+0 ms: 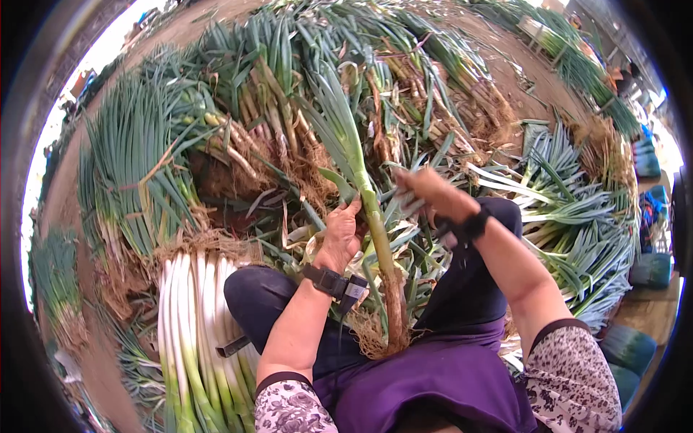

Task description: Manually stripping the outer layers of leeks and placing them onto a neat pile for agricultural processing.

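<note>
A single long leek [380, 245] stands nearly upright between my knees. Its brown, rooted end rests against my lap and its green leaves point away from me. My left hand [342, 232] is closed around the upper stem from the left, where the leaves begin to fan out. Just right of the stem, my right hand [433, 193] hangs apart from it. Motion smears its fingers, so I cannot make out whether they hold anything.
Cleaned white leeks [198, 310] lie in a stack by my left knee. Untrimmed leeks with dirty roots [281, 108] heap up in front. Peeled leaves [570, 216] and more leeks pile up on the right. Bare brown ground [498, 43] shows beyond.
</note>
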A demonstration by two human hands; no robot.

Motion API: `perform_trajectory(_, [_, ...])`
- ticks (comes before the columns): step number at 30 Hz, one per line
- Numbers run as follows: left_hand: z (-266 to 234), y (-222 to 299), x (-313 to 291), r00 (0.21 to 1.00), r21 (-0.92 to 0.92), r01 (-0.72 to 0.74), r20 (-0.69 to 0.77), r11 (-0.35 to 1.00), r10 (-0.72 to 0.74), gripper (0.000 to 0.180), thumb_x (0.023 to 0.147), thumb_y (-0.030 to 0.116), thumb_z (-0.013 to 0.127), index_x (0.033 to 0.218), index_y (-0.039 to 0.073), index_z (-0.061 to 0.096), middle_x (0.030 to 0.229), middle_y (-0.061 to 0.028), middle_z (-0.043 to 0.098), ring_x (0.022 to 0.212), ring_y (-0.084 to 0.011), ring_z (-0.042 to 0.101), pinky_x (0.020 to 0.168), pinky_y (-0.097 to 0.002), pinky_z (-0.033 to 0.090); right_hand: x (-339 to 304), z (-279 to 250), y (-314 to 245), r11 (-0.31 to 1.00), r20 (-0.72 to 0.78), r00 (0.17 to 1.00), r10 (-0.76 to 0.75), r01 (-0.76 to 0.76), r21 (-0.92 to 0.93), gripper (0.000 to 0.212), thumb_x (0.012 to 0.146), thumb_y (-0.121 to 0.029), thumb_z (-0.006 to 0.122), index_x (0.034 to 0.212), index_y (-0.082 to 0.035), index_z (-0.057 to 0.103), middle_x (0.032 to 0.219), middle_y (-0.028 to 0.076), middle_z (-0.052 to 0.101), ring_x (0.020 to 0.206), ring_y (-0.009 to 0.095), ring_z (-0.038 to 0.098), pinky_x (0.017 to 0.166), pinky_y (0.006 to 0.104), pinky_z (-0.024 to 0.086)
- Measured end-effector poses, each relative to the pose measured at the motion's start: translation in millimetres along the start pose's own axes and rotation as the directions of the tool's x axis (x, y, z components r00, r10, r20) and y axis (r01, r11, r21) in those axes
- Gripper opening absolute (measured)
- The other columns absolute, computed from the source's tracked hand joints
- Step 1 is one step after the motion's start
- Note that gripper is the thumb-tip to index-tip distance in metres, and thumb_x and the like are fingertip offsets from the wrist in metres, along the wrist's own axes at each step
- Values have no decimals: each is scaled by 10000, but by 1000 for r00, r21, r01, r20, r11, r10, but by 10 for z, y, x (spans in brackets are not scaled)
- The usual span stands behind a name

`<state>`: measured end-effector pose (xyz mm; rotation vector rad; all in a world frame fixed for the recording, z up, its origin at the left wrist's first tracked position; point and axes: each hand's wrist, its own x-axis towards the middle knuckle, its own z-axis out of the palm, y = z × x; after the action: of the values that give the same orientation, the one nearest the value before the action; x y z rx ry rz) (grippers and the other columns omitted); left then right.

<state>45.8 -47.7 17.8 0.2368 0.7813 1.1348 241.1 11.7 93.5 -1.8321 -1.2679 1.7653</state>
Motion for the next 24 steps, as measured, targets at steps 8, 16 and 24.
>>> perform_trajectory(8, [575, -259, -258, 1000, 91, -21, -17, 996, 22, 225, 968, 228, 527, 1048, 34, 608, 890, -72, 656, 743, -186, 617, 673, -323, 513, 655, -56, -228, 852, 235, 925, -298, 147, 502, 362, 853, -215, 682, 1035, 75, 562, 851, 172, 654, 702, 256, 669, 665, 377, 577])
perform_trajectory(16, [-528, -738, -1189, 989, 928, 142, -146, 344, -14, 224, 894, 178, 562, 849, -30, 634, 705, -73, 600, 663, -141, 527, 628, -312, 450, 348, -463, -690, 547, 184, 822, -538, 176, 818, 394, 941, -181, 518, 1215, 85, 420, 935, 178, 605, 779, 256, 634, 690, 385, 549])
perform_trajectory(24, [832, 299, -183, 948, 723, -235, 24, 650, 316, 485, 925, 345, 590, 1203, -51, 555, 1171, -160, 620, 1014, -181, 615, 903, -294, 467, 349, -227, -474, 507, 91, 776, -624, 313, 803, 306, 907, -128, 593, 1174, -2, 510, 992, 107, 604, 827, 212, 613, 726, 359, 517])
